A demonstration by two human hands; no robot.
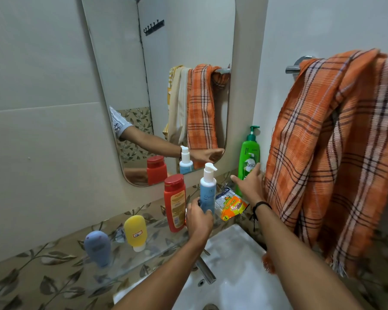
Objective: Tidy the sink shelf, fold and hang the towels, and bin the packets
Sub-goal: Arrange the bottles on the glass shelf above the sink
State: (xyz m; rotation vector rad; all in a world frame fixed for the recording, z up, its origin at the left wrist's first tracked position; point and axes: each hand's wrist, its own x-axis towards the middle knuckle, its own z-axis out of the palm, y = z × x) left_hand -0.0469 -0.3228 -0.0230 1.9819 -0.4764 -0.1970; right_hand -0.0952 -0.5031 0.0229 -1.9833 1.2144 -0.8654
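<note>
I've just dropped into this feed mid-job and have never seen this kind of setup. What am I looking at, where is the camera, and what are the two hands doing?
There is no machine here: a person works with bare hands, and the single camera sits on their head, looking forward and down over a bathroom sink.

The left hand has its grip closed around the base of the blue pump bottle on the glass shelf. The right hand is open, reaching to the green pump bottle by the wall; its fingers touch the bottle but do not wrap it.

Also on the shelf: a red bottle, a yellow tube, a grey-blue tube, and crumpled packets between the blue and green bottles.

An orange checked towel hangs bunched over the rail. The mirror repeats the scene and shows paler towels beside it.
</note>
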